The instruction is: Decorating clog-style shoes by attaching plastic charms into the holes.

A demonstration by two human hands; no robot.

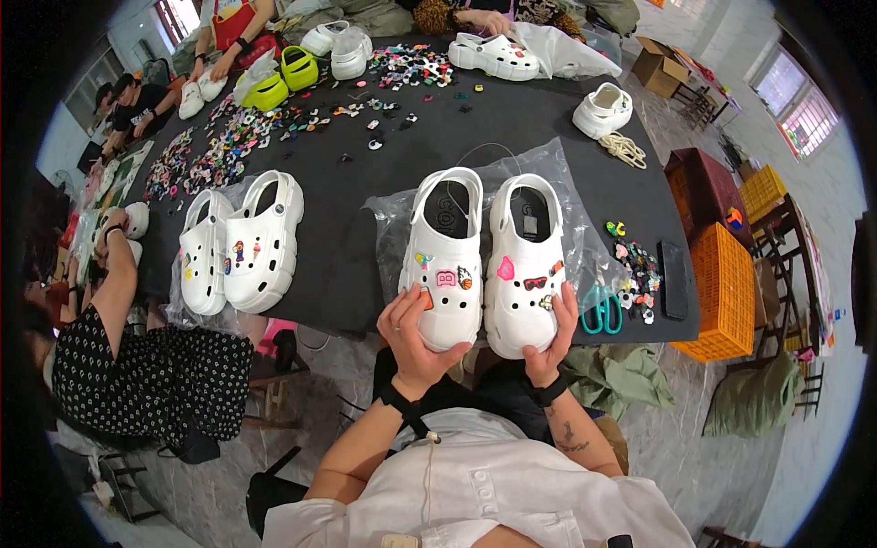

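A pair of white clogs with colourful shoe charms sits side by side at the near table edge, toes toward me. My left hand point(411, 340) grips the toe of the left clog point(449, 320), its thumb underneath and fingers along the side. My right hand point(555, 345) holds the toe of the right clog point(517, 318) in the same way. Charms on the left one include a pink square and a flaming basketball; red sunglasses point(535, 284) and a pink shape show on the right one. Under their heels lies a clear plastic bag point(571, 205).
Teal scissors point(602, 311), a heap of charms point(639, 274) and a black phone point(674, 280) lie to the right. Another white pair point(265, 247) stands left. Loose charms point(219, 146) cover the far left tabletop. Co-workers sit around; an orange crate point(717, 292) stands beyond the right edge.
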